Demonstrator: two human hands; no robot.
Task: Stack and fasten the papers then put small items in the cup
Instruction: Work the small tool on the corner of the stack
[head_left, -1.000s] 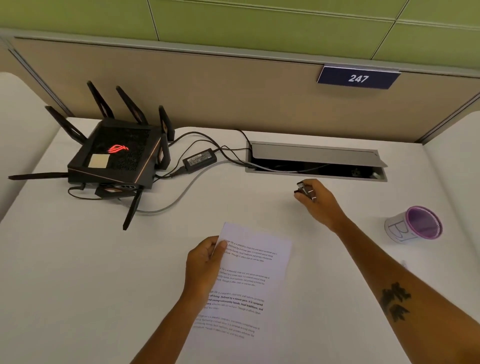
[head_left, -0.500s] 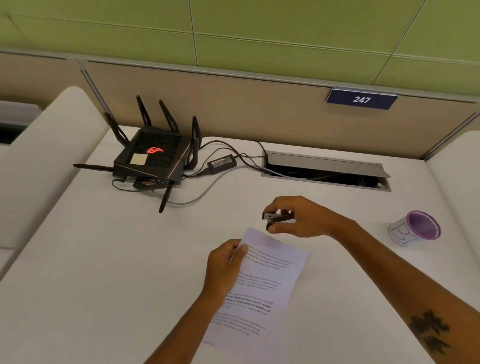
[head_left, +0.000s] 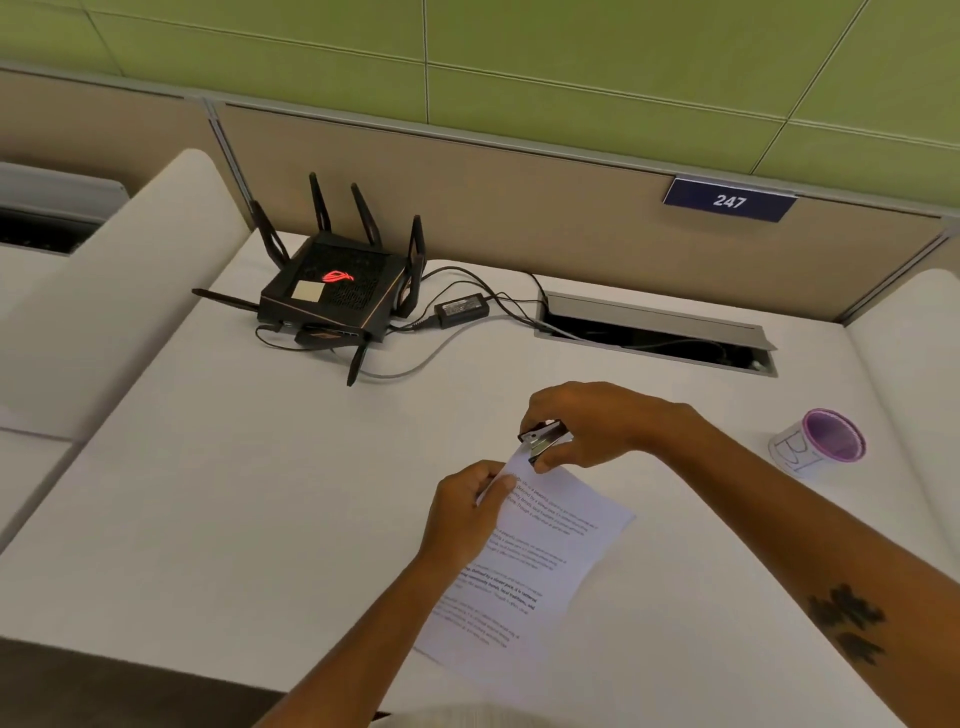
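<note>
Head view, right hand (head_left: 592, 423) gripping stapler (head_left: 543, 439), papers (head_left: 535, 561)

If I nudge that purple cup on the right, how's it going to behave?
The cup lies on its side on the desk, so it would probably roll rather than slide. It looks like thin paper or plastic, so likely light and easy to knock away. Nothing shows inside its mouth, so little would weigh it down.
</note>
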